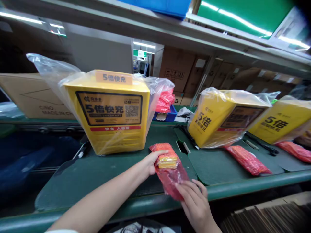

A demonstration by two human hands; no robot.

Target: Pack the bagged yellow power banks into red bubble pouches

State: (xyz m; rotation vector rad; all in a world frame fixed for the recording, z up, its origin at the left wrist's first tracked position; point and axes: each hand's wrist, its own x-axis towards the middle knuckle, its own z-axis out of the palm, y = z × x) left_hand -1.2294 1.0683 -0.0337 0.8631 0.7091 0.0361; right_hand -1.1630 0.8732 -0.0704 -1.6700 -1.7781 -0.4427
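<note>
A red bubble-wrap pouch [171, 174] with a yellow pack inside lies on the green conveyor mat [97, 174] in front of me. My left hand [152, 161] grips the pouch's upper left side, thumb on top. My right hand [194, 199] pinches its lower end at the conveyor's near edge. Just behind the pouch stands a yellow box [109, 111] with a black label, wrapped in a clear plastic bag.
Two more bagged yellow boxes [223, 118] [282, 124] lie tilted further right, each with a red pouch [246, 160] [295, 150] before it. A blue tray of red pouches [166, 108] sits behind. Cardboard cartons [31, 95] line the back; stacked cardboard sheets [267, 216] are lower right.
</note>
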